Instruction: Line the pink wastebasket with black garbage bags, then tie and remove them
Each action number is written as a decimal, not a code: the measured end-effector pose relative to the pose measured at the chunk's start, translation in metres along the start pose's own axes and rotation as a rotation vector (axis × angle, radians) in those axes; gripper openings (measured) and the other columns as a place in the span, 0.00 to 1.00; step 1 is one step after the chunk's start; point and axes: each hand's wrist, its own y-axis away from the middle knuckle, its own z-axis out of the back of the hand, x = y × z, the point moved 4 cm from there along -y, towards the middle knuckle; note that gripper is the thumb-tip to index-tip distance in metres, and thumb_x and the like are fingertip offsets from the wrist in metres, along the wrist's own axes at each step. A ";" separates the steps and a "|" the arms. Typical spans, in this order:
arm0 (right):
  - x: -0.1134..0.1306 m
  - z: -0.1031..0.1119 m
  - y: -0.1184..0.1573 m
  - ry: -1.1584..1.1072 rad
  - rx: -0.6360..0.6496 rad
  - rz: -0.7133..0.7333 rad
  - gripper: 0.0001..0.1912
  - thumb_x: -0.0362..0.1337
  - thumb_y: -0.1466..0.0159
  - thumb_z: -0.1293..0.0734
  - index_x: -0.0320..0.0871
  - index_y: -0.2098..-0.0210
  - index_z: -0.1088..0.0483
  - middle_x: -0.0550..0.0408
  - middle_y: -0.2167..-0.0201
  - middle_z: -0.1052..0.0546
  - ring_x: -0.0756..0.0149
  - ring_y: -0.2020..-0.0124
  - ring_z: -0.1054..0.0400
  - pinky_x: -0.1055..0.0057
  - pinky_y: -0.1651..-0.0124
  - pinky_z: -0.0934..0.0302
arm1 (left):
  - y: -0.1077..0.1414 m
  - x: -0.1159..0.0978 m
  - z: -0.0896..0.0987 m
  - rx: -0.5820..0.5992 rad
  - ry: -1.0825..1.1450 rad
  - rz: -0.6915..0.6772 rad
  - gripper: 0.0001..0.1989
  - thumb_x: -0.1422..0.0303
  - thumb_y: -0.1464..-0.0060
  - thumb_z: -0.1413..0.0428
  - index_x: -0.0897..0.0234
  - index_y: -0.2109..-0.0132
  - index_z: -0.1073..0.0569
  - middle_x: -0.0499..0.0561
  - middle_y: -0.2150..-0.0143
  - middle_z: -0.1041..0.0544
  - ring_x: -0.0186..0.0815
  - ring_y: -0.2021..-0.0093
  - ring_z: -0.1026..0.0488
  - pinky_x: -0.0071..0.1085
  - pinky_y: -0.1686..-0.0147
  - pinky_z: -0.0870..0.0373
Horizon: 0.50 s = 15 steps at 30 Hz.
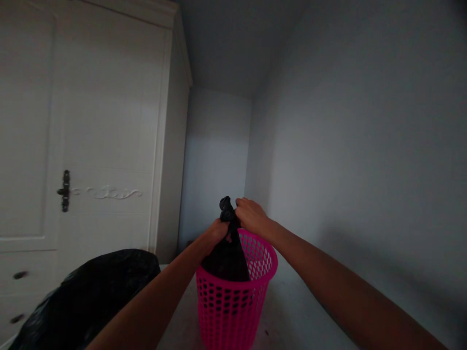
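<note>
A black plastic bag (228,257) hangs partly inside a pink perforated basket (233,311), its gathered top rising above the rim. My left hand (219,232) is closed around the bunched neck of the bag from the left. On the right side of that neck, my right hand (251,214) has its fingers curled in against the plastic. The bag's lower part shows dark through the holes on the basket's left side.
At the lower left lies a large, full-looking black bag (98,287). A white wardrobe (113,116) with a dark handle stands behind it. A pale wall (365,146) runs along the right.
</note>
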 end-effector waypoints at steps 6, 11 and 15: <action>-0.014 -0.032 -0.003 -0.329 -0.098 -0.264 0.04 0.31 0.40 0.30 0.41 0.65 0.22 0.36 0.61 0.18 0.42 0.48 0.25 0.57 0.49 0.37 | 0.010 -0.014 -0.007 -0.012 0.156 -0.023 0.08 0.63 0.52 0.37 0.60 0.72 0.26 0.44 0.82 0.28 0.31 0.80 0.34 0.29 0.74 0.38; -0.005 -0.063 -0.008 -0.779 -0.043 -0.300 0.09 0.37 0.38 0.38 0.43 0.70 0.28 0.50 0.74 0.23 0.59 0.69 0.27 0.65 0.62 0.37 | 0.013 -0.023 0.000 -0.010 0.309 -0.001 0.13 0.58 0.56 0.34 0.60 0.71 0.28 0.43 0.80 0.29 0.30 0.79 0.33 0.28 0.74 0.35; 0.006 -0.071 -0.006 -1.127 0.109 -0.206 0.12 0.44 0.41 0.37 0.44 0.72 0.28 0.55 0.76 0.24 0.64 0.73 0.30 0.65 0.61 0.35 | 0.012 -0.027 0.008 0.033 0.324 0.061 0.16 0.57 0.55 0.37 0.60 0.78 0.33 0.42 0.83 0.34 0.28 0.83 0.39 0.28 0.79 0.39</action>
